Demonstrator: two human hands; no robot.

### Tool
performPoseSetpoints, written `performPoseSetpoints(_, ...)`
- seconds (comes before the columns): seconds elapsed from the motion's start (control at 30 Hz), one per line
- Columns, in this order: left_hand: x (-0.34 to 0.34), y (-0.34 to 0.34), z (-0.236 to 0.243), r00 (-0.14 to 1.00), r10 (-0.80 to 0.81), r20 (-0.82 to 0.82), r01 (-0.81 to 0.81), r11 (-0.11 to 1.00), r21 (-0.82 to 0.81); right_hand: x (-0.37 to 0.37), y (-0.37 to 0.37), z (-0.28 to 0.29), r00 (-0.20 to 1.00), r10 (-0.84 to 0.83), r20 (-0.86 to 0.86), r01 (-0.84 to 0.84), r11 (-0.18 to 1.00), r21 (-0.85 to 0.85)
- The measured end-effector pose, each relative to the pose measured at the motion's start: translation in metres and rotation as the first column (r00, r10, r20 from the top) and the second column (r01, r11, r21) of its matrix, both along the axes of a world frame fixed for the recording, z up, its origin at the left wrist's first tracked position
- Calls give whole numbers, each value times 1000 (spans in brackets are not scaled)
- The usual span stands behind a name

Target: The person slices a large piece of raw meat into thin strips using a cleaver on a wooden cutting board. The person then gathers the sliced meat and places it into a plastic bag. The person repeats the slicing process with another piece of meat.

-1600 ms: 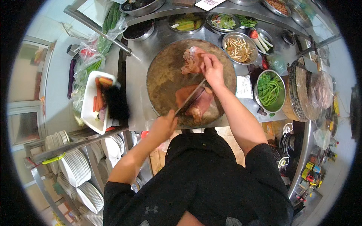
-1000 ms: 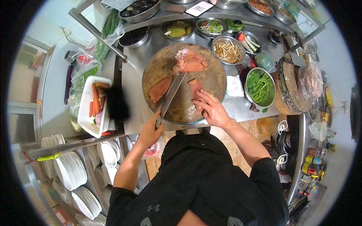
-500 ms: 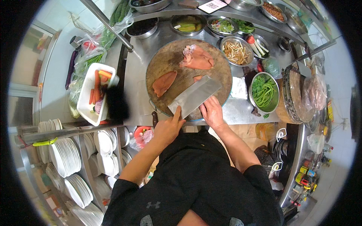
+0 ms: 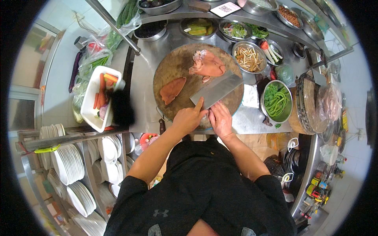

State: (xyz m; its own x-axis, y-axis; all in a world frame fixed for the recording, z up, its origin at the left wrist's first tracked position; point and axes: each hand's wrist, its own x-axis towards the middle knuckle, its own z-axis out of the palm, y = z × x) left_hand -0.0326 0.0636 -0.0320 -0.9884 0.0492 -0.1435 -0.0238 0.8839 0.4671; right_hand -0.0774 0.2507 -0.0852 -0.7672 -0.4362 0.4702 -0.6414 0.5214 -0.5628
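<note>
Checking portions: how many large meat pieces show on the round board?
2: a ragged piece on the far side, a flat piece on the left; the cleaver may hide more.

The left hand hides the handle of the cleaver. A scrap of meat peeks past the blade's far edge; how much more lies beneath cannot be told. Some fingertips of the right hand are lost at the blade's near edge, and whatever they press on is unclear. By the near left edge of the round board, only a brown handle shows. A black blur covers the right side of the white tub. The far metal bowl is cut off by the upper edge. The bottles far right are too small to identify.
</note>
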Motion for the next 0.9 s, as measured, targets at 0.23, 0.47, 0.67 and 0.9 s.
performPoseSetpoints(0.23,34,-18,26,996,-65,-54,61,996,-72,-2,1,-3,1000,-2,-14,2,1000,-9)
performPoseSetpoints(0.47,76,-28,12,998,-51,-45,46,993,-109,0,1,0,1000,-10,-8,10,1000,-26)
performPoseSetpoints(0.67,42,-7,-5,996,-36,-81,31,998,-58,1,-2,5,1000,-16,-13,15,999,-44)
performPoseSetpoints(0.9,2,-4,-2,997,-60,-44,58,998,-31,-3,-3,5,997,-32,-69,30,999,-29)
